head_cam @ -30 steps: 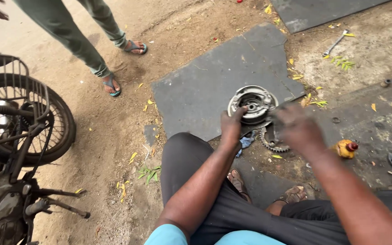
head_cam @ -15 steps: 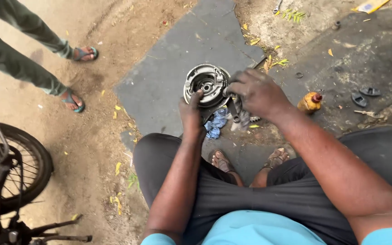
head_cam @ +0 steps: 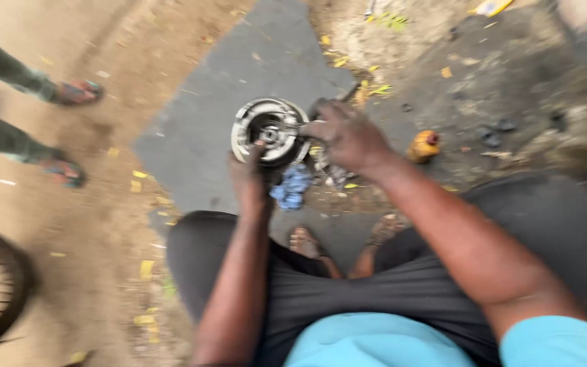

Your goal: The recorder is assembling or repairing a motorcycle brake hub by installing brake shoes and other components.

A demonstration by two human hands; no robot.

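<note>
The round metal hub (head_cam: 271, 130) lies on the grey mat (head_cam: 191, 143), left hand (head_cam: 251, 178) gripping its near edge, right hand (head_cam: 345, 134) closed on a tool (blurred) at its side; work looks midway, parts not yet out.

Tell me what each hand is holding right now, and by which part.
The left hand grips the round metal drum at its lower rim. The right hand closes on its right edge, perhaps around a tool; blur hides exactly what.
</note>
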